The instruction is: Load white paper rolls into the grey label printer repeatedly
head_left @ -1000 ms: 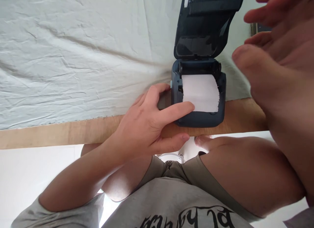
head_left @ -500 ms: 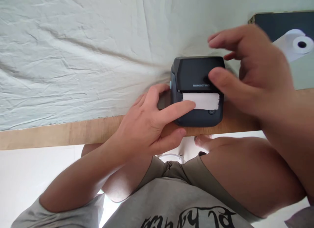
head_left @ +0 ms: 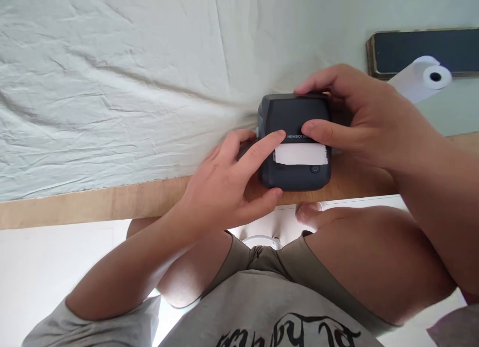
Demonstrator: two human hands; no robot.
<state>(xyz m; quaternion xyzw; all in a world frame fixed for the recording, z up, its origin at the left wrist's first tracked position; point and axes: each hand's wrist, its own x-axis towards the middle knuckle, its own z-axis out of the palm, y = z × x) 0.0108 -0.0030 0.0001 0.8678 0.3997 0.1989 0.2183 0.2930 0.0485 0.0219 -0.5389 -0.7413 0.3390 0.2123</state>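
A small black label printer (head_left: 299, 112) with NIIMBOT lettering on its lid sits near the front edge of the table. A white paper strip (head_left: 301, 154) sticks out of its front slot, above a round power button (head_left: 315, 169). My left hand (head_left: 226, 182) is at the printer's left side, index fingertip on the lid, thumb at the front edge and other fingers by the left side. My right hand (head_left: 359, 115) grips the printer from the right, thumb on the lid and fingers at the back edge. The right fingers are partly hidden.
A white paper roll (head_left: 422, 80) with a dark core lies at the right, against a dark phone-like slab (head_left: 449, 48) in a case. A pale wrinkled cloth (head_left: 130, 87) covers most of the table, leaving a wooden front edge (head_left: 112, 202). My legs are below it.
My right hand has come down and left onto the printer, closing on its lid and back. My left index finger has moved from the paper strip up to the lid. The printer has shifted slightly left.
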